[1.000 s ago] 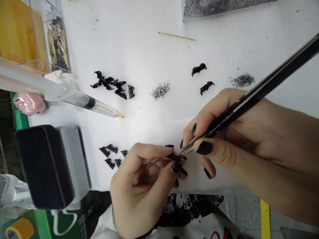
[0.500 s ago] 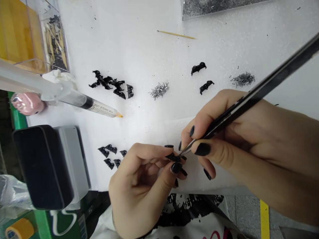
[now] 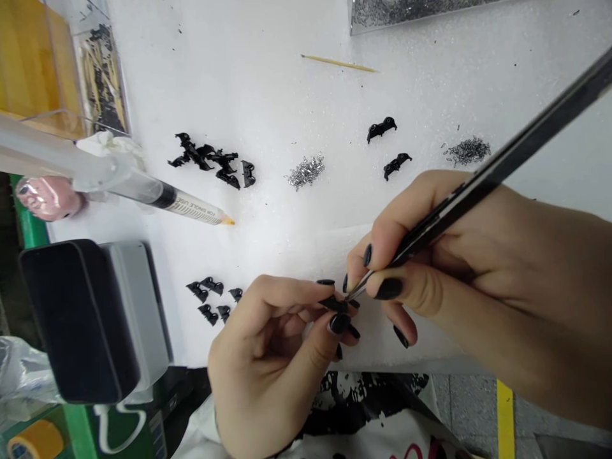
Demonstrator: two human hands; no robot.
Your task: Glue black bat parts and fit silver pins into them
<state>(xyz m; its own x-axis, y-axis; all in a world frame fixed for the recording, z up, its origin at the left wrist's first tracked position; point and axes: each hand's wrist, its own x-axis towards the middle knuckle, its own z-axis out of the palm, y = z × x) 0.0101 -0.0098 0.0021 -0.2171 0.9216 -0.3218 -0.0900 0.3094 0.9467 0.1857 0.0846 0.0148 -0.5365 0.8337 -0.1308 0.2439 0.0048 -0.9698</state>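
Observation:
Between thumb and fingers, my left hand (image 3: 272, 357) pinches a small black plastic part (image 3: 335, 303), mostly covered by the fingertips. My right hand (image 3: 425, 255) is closed around black tweezers (image 3: 444, 210), whose fine tips touch the part; whether they grip anything is too small to tell. Beyond the hands lie two similar black parts (image 3: 396, 166), a pile of tiny silvery links (image 3: 306, 171) and a darker pile of tiny pieces (image 3: 468, 150). Several black parts (image 3: 208, 313) sit left of my left hand, and a jumbled group of black parts (image 3: 205, 156) lies farther off.
A syringe (image 3: 176, 199) with an orange tip reaches in from the left. A wooden toothpick (image 3: 339, 63) lies at the back, near a clear tray (image 3: 411, 13) of tiny pieces. At left are a black phone-like device (image 3: 76, 319), a pink figure (image 3: 50, 197) and a toothpick box (image 3: 102, 83).
Both hands keep almost the same pose, with the tweezer tips still at the part. The tweezers' rear end has tilted very slightly. The view has shifted a little.

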